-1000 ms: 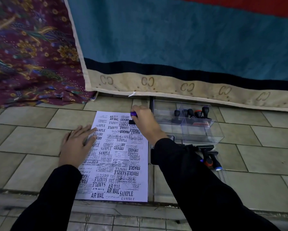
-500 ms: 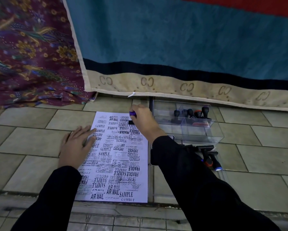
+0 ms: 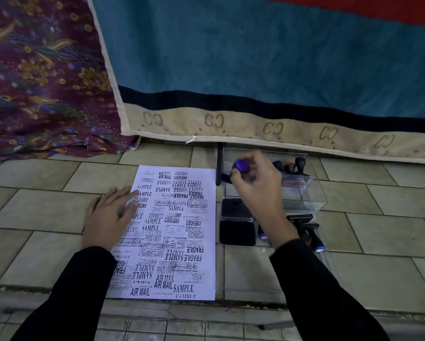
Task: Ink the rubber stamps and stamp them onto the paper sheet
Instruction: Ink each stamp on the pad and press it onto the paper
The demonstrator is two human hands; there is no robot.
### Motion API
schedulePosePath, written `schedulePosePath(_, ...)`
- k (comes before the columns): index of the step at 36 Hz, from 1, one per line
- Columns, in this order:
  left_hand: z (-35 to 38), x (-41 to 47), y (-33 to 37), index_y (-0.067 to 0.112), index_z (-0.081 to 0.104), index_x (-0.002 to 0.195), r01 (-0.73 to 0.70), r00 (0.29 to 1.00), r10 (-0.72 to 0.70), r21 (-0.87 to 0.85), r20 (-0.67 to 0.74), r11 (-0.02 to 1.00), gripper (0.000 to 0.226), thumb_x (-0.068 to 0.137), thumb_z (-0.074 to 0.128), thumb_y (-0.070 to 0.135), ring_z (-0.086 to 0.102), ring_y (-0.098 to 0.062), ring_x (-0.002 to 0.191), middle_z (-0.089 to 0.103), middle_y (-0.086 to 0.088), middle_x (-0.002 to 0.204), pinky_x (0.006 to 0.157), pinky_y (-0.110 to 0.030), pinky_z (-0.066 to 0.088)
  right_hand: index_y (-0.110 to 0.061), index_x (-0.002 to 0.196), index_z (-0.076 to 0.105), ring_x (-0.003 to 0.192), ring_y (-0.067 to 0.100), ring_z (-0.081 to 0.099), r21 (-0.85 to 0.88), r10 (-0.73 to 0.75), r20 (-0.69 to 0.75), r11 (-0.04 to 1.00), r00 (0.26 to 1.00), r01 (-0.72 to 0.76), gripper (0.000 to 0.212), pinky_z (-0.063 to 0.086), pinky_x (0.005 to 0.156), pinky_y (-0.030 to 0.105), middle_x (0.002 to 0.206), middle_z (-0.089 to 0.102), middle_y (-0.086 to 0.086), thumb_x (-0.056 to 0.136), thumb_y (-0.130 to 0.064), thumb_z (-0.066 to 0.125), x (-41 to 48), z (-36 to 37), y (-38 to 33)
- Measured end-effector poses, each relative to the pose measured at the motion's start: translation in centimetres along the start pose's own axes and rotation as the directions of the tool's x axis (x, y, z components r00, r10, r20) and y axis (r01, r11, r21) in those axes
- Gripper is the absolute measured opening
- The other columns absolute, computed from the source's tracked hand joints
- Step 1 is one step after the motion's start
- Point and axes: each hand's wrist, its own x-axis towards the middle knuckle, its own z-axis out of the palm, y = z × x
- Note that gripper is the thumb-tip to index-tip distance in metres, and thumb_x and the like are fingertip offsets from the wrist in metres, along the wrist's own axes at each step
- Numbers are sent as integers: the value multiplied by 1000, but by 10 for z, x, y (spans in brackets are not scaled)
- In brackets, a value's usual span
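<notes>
Gripping purple-capped rubber stamp in right hand over clear plastic box, two o'clock of white paper sheet; pinning sheet's nine o'clock edge with open left hand. Likely re-inking next, on black square ink pad at six o'clock of right hand. Blank room only near sheet's one o'clock corner.

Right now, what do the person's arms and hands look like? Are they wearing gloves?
No gloves: the left hand and right hand are bare, with no ring or watch visible. The left sleeve and right sleeve are long, plain black and reach the wrists.
</notes>
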Motion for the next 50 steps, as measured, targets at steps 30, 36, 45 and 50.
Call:
schedulePosePath(30,1,0,1,34,60,128,1,1000,-1,4,-1,1000,58,86,31,61,36,-17,139,52,6,142,112,-42,18,-1,78,61,75,-6,46,-81,-85,179,992,980,100,8,36,71,7,78,52,1,72,-2,67,-80,-4,26)
schedulePosePath(36,0,-1,2,35,59,129,7,1000,-7,6,3,1000,57,86,31,60,36,-17,140,51,7,143,113,-45,18,-1,76,59,76,-6,48,-60,-53,128,996,990,61,13,38,72,7,77,55,1,69,5,68,-82,0,27)
schedulePosePath(45,-1,0,3,36,60,128,8,1000,-8,-2,2,1000,54,86,33,59,35,-16,140,52,7,142,112,-43,18,2,73,57,78,-9,47,-66,-67,130,995,989,76,12,36,74,5,76,51,1,69,6,68,-85,-1,27)
schedulePosePath(50,-1,-1,3,36,59,128,12,1000,-12,3,4,1000,54,86,32,59,34,-15,140,52,9,142,113,-43,17,-3,78,58,77,-7,47,-65,-81,177,993,981,94,8,37,72,6,79,51,-3,74,-7,64,-82,-4,27)
